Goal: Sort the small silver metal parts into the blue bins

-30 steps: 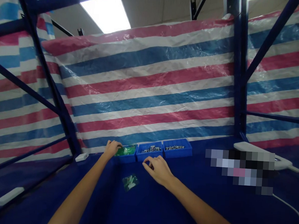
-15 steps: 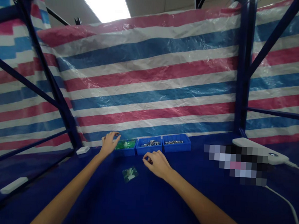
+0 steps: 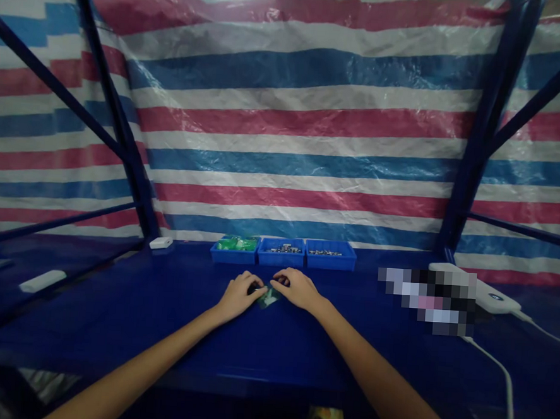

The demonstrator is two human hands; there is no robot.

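A small clear bag with pale pieces inside (image 3: 269,298) lies on the blue table between my hands. My left hand (image 3: 239,295) is at its left edge, fingers curled and fingertips against the bag. My right hand (image 3: 297,287) touches its upper right side with thumb and fingers curled together. Behind them stand three blue bins in a row: the left bin (image 3: 234,256) holds green bags (image 3: 237,243), while the middle bin (image 3: 281,259) and the right bin (image 3: 330,262) hold small metallic parts.
Right of my hands lie a pixelated item (image 3: 426,300) and a white power bank (image 3: 474,288) with a cable (image 3: 502,368). Two white devices (image 3: 161,243) (image 3: 43,281) are at the left. Blue frame posts and a striped sheet (image 3: 304,122) stand behind.
My left hand has come away from the green bags' bin down to the small bag. The small bag now sits between both hands. The view has tilted downward.
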